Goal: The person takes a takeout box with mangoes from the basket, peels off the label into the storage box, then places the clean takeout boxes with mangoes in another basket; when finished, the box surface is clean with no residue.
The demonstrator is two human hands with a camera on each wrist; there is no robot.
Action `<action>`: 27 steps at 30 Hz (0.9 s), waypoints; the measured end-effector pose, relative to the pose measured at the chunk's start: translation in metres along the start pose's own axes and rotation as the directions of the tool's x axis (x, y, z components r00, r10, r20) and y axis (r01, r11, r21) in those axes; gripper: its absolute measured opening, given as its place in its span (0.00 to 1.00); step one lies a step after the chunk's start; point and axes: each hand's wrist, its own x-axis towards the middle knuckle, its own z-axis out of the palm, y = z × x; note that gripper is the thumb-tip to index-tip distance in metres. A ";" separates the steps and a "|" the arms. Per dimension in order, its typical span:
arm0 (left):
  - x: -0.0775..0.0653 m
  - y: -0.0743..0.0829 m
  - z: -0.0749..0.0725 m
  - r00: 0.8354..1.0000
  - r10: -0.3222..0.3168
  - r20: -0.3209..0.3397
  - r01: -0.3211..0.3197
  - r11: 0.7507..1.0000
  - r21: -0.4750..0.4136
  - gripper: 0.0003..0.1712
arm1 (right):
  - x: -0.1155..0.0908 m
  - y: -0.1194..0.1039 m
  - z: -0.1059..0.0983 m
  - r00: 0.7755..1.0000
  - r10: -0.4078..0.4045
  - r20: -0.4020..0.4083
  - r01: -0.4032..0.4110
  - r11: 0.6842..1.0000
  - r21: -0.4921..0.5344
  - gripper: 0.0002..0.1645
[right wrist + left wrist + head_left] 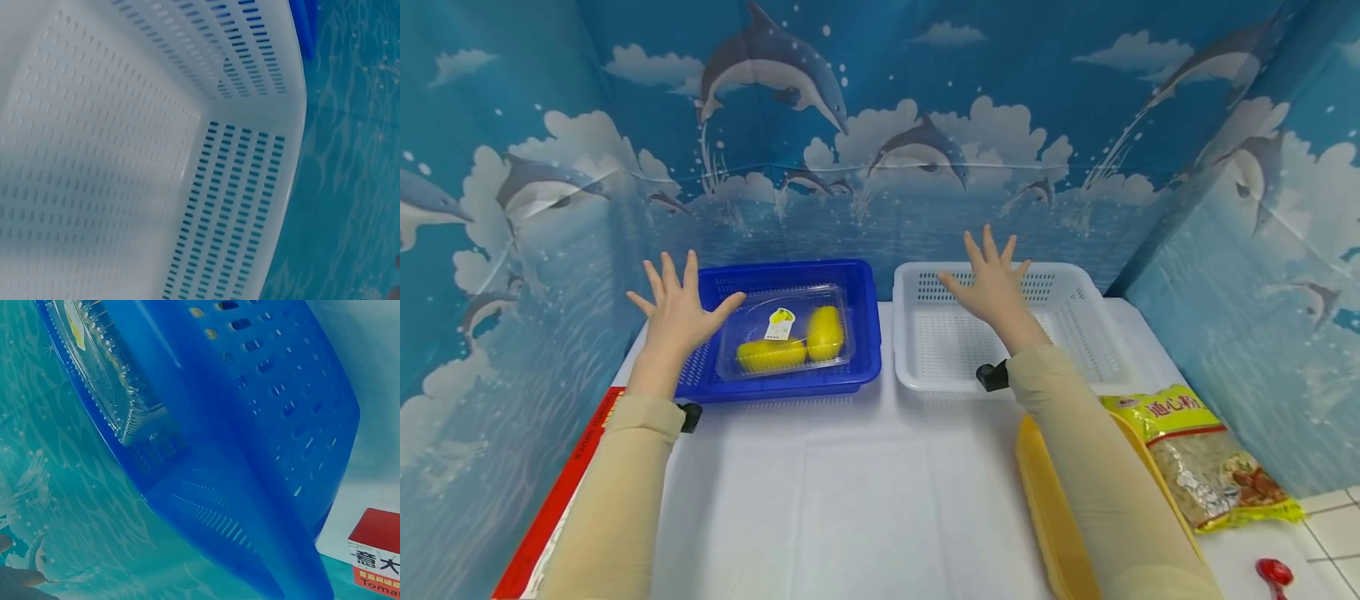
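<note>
Fingers spread wide, my left hand (677, 315) is held up over the left end of a blue plastic basket (868, 333). Inside that basket lies a clear plastic box (748, 312) with two yellow mangoes (825, 333) and a small label. My right hand (995, 290) hovers with splayed fingers above a white perforated basket (917, 387), and nothing is in its grasp. The left wrist view shows the blue basket's side (294, 394) close up, with fingertips at the lower left corner. White basket walls (231, 187) fill much of the right wrist view.
A yellow tray (1052, 508) lies partly under the right forearm. Beside it are a noodle bag (1213, 462) and a red spoon (1274, 571). Along the left table edge runs a red box (561, 492). A dolphin-print curtain (880, 217) stands behind the baskets.
</note>
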 end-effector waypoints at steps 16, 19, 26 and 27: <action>-0.017 -0.012 -0.005 0.999 0.000 0.051 0.004 0.996 -0.089 0.65 | -0.007 -0.057 0.025 0.995 -0.081 0.064 0.078 0.996 0.045 0.51; -0.026 -0.017 -0.006 0.998 0.006 0.065 0.000 0.995 -0.095 0.63 | -0.012 -0.070 0.036 0.988 -0.115 0.100 0.109 0.992 0.067 0.50; -0.045 -0.030 0.001 0.994 0.021 0.109 -0.009 0.995 -0.101 0.62 | -0.025 -0.094 0.056 0.967 -0.175 0.185 0.153 0.980 0.124 0.48; -0.047 -0.031 0.002 0.992 0.019 0.121 -0.007 0.995 -0.099 0.62 | -0.026 -0.097 0.058 0.964 -0.184 0.191 0.161 0.978 0.132 0.48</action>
